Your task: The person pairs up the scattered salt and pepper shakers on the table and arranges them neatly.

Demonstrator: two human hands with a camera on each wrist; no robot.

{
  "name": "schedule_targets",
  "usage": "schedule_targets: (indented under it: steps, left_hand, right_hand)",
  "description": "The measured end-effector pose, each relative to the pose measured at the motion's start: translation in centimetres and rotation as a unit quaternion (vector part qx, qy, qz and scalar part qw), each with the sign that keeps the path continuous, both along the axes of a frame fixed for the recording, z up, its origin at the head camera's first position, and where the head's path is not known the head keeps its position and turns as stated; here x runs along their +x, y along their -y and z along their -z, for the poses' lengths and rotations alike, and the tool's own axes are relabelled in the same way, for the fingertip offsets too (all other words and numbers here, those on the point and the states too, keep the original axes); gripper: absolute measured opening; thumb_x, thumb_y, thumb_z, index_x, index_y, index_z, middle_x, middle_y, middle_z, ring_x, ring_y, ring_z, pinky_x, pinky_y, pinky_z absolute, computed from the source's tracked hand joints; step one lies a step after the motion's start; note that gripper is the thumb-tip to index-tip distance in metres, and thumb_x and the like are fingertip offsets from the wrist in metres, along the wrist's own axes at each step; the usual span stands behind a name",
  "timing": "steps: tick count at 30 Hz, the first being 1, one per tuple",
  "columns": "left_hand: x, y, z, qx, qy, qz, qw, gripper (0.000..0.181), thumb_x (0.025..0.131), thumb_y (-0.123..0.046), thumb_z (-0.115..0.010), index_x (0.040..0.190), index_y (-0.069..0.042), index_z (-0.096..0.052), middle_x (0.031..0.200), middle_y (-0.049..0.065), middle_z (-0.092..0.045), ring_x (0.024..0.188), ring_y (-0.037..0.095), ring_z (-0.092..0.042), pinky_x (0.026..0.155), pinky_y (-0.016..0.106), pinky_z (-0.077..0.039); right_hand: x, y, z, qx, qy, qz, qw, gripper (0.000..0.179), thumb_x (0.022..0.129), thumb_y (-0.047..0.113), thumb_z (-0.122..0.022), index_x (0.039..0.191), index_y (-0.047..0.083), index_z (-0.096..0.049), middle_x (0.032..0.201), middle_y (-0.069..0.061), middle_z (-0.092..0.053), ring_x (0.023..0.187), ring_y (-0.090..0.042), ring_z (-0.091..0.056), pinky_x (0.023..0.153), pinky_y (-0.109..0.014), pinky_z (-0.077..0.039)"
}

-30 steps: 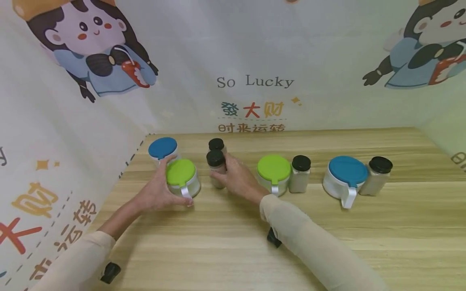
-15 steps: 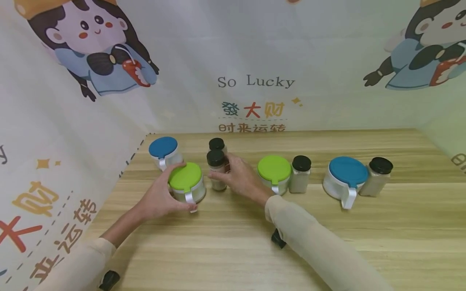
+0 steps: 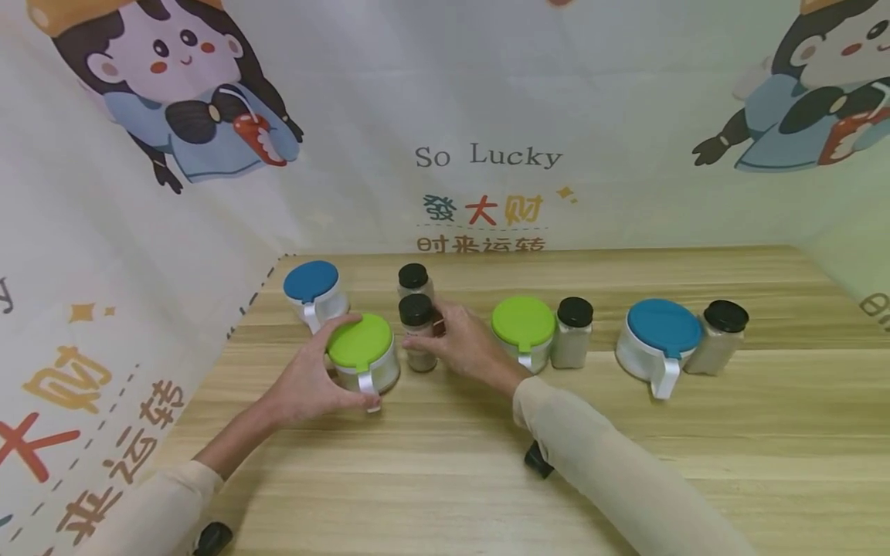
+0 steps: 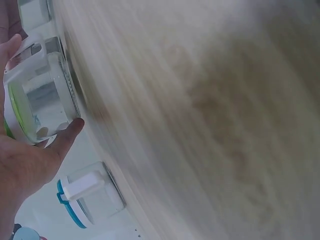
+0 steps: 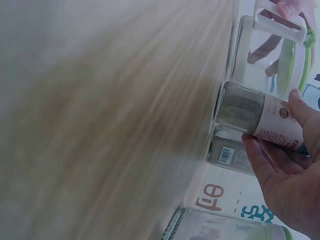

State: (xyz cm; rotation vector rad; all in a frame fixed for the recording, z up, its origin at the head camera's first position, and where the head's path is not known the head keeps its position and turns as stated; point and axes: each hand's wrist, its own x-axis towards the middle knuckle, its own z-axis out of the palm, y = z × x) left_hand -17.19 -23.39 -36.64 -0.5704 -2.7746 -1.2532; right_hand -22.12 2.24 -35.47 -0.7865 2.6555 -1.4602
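My left hand (image 3: 313, 378) grips a glass seasoning jar with a green lid (image 3: 361, 344) and white handle, thumb by the handle and fingers around the far side. In the left wrist view, a fingertip reaches the base of this jar (image 4: 47, 97). Just right of it, my right hand (image 3: 469, 340) holds a small spice bottle with a black cap (image 3: 416, 310) between thumb and fingers. The right wrist view shows dark powder and a printed label on that bottle (image 5: 245, 110). Both containers stand upright, close together. A second black-capped bottle (image 3: 413, 276) stands directly behind, partly hidden.
A blue-lidded jar (image 3: 313, 283) stands at the back left. To the right are another green-lidded jar (image 3: 523, 323), a black-capped bottle (image 3: 572, 340), a larger-looking blue-lidded jar (image 3: 664, 328) and one more bottle (image 3: 718, 344). A printed cloth (image 3: 626, 201) backs the wooden table (image 3: 431, 479).
My left hand has slid the green-lidded jar rightward and toward me, away from the back-left blue-lidded jar. My right hand has shifted the spice bottle slightly right and nearer.
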Motion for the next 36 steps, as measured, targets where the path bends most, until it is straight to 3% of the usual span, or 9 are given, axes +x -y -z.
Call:
schedule_targets:
  steps: [6, 17, 27, 36]
  left_hand:
    - [0.6, -1.0, -0.7, -0.001, 0.008, 0.002, 1.0000, 0.119, 0.061, -0.036, -0.100, 0.155, -0.017, -0.031, 0.142, 0.010, -0.047, 0.123, 0.030, -0.051, 0.098, 0.057, -0.045]
    - [1.3, -2.2, -1.8, 0.015, 0.011, 0.023, 0.9996, 0.117, 0.061, -0.038, -0.100, 0.154, -0.018, -0.033, 0.145, 0.007, -0.044, 0.120, 0.027, -0.053, 0.091, 0.048, -0.052]
    - [2.5, -4.2, -1.5, 0.037, 0.004, 0.043, 0.9984, 0.115, 0.061, -0.038, -0.100, 0.153, -0.019, -0.035, 0.145, 0.003, -0.046, 0.118, 0.024, -0.055, 0.090, 0.047, -0.052]
    - [4.3, -6.3, -1.5, 0.042, 0.003, 0.028, 0.9987, 0.117, 0.057, -0.044, -0.100, 0.153, -0.025, -0.036, 0.146, 0.000, -0.045, 0.120, 0.020, -0.055, 0.091, 0.044, -0.052]
  right_hand:
    - [0.2, -0.5, -0.2, 0.001, -0.009, -0.011, 0.9999, 0.045, 0.089, 0.026, -0.082, 0.123, 0.002, -0.065, 0.113, -0.011, -0.071, 0.100, -0.022, -0.068, 0.083, -0.028, -0.055]
    - [1.5, -2.0, -1.9, -0.004, -0.010, -0.020, 0.9997, 0.047, 0.087, 0.025, -0.083, 0.124, 0.003, -0.066, 0.112, -0.007, -0.071, 0.099, -0.019, -0.067, 0.084, -0.025, -0.054]
    - [3.9, -4.2, -2.0, -0.006, -0.033, -0.010, 0.9994, 0.045, 0.086, 0.023, -0.084, 0.121, 0.004, -0.065, 0.112, -0.006, -0.071, 0.098, -0.018, -0.068, 0.083, -0.028, -0.056]
    - [5.9, -5.9, -2.5, -0.001, -0.037, 0.029, 0.9989, 0.045, 0.084, 0.023, -0.087, 0.119, 0.004, -0.067, 0.110, -0.006, -0.071, 0.095, -0.018, -0.070, 0.080, -0.029, -0.057]
